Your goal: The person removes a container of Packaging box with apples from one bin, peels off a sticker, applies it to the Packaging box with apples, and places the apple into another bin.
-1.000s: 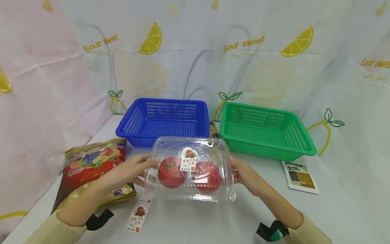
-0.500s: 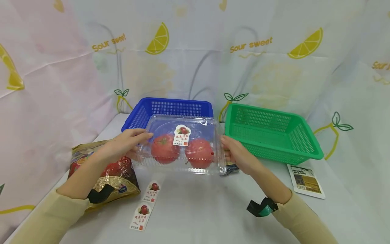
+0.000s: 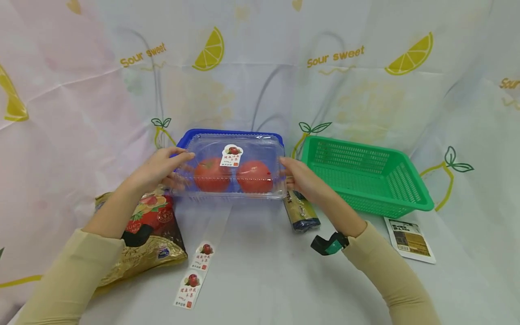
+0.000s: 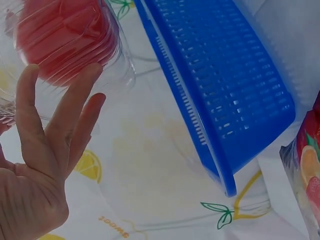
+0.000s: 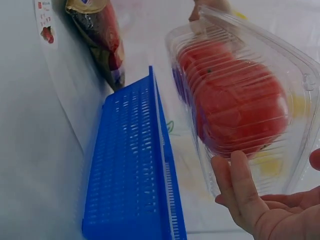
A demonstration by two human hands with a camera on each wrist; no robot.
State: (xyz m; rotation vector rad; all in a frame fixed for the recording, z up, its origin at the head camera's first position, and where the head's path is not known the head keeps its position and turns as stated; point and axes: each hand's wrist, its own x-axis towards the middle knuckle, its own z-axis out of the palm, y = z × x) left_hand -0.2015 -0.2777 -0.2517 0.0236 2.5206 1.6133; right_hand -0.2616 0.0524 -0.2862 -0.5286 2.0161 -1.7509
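A clear plastic clamshell box [image 3: 234, 174] is held level by both hands, overlapping the blue basket [image 3: 189, 135] in the head view. Inside sit two red tomatoes [image 3: 213, 177], and a white apple-picture sticker [image 3: 231, 156] is on the lid. My left hand [image 3: 162, 169] holds the box's left end, thumb on top and fingers underneath. At the opposite end my right hand [image 3: 304, 179] grips it in the same way. In the right wrist view, fingertips [image 5: 239, 162] support the box's underside, which is above the basket's rim. The left wrist view shows the left fingers [image 4: 70, 112] spread beneath it.
A green basket [image 3: 365, 202] stands at the back right. Beside the left forearm lies a candy bag [image 3: 164, 228], with a strip of stickers [image 3: 192, 276] near it. A yellowish packet [image 3: 300, 212] lies below the right hand, and a flat white-edged packet [image 3: 410, 241] farther right.
Both hands have carried the clamshell box away from the body, from over the table to over the blue basket. The yellowish packet has come into fuller view.
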